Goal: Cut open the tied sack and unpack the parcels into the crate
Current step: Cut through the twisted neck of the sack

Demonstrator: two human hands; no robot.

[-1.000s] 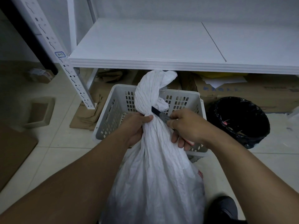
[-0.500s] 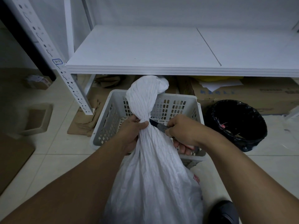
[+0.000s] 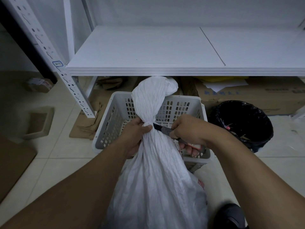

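Left hand (image 3: pixel 134 135) gripped the sack (image 3: pixel 153 171) neck, right hand (image 3: pixel 189 133) held the knife (image 3: pixel 160 128) at the tie; sack uncut, crate (image 3: pixel 200 113) looked empty.

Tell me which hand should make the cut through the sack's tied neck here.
The right hand. It already holds the utility knife with its blade against the tied neck of the white sack. The left hand is closed around that neck, steadying it above the crate.
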